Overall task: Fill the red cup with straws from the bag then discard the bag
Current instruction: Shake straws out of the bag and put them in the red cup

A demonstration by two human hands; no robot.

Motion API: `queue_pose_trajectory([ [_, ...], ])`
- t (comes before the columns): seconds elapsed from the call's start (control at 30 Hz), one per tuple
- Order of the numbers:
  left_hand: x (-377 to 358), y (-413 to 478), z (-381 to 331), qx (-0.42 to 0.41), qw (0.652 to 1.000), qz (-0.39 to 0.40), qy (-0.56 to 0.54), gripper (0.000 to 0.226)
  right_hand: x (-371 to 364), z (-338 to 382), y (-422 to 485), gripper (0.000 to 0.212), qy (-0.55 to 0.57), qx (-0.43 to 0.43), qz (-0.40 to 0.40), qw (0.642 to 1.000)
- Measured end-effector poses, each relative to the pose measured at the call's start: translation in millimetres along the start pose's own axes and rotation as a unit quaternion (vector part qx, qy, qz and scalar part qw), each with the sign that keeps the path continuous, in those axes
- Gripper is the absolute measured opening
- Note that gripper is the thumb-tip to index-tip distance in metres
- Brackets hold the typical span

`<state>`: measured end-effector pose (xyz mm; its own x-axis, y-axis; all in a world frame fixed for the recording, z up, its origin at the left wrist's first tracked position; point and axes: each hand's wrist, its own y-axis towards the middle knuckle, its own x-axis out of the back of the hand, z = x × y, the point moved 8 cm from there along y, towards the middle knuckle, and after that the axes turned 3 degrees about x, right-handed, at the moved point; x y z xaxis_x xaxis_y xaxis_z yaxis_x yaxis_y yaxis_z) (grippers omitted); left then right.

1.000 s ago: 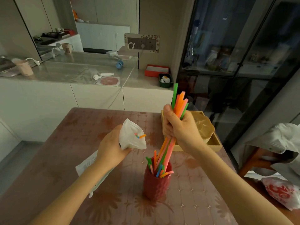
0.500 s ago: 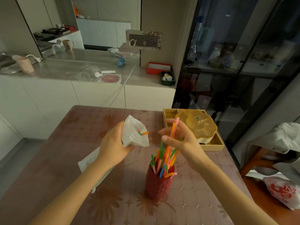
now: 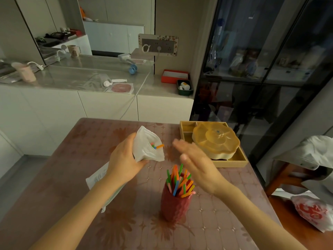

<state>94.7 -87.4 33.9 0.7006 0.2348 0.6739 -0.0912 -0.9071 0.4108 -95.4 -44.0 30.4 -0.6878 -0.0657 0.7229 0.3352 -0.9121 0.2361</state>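
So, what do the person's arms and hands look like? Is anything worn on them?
Both are bare. The left hand and right hand have no gloves, and I see no ring on the fingers that show. The left forearm and right forearm carry no sleeve, watch or bracelet as far as the frame reaches.

Dim, warm-tinted room; wide-angle bending at edges, soft glass reflections.

Upright red cup [image 3: 173, 204] holding coloured straws [image 3: 178, 183], crumpled white bag [image 3: 146, 147] up-left
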Motion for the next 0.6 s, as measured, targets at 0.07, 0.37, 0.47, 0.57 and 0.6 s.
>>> queue_pose_trajectory([
  [0.07, 2.4, 0.2, -2.5, -0.008, 1.000, -0.003, -0.005, 0.080, -29.3, -0.7, -6.1, 0.063, -0.117, 0.050, 0.094, 0.987],
  [0.37, 12.3, 18.0, -68.8, -0.243, 0.933, 0.032, 0.264, 0.092, -12.1, -24.0, 5.9, 0.041, 0.578, -0.288, -0.203, 0.736],
  [0.47, 17.9, 34.6, -115.2, -0.367, 0.861, 0.047, 0.348, 0.089, -30.0, -14.5, 19.1, 0.054, 0.705, -0.325, -0.157, 0.610],
  [0.57, 18.1, 45.2, -144.6, -0.465, 0.764, 0.061, 0.443, 0.084, -37.6, -2.3, 30.6, 0.064, 0.802, -0.316, -0.105, 0.496],
  [0.6, 16.5, 48.4, -147.9, -0.482, 0.734, 0.071, 0.472, 0.083, -38.4, 0.0, 32.9, 0.065, 0.820, -0.314, -0.096, 0.468],
])
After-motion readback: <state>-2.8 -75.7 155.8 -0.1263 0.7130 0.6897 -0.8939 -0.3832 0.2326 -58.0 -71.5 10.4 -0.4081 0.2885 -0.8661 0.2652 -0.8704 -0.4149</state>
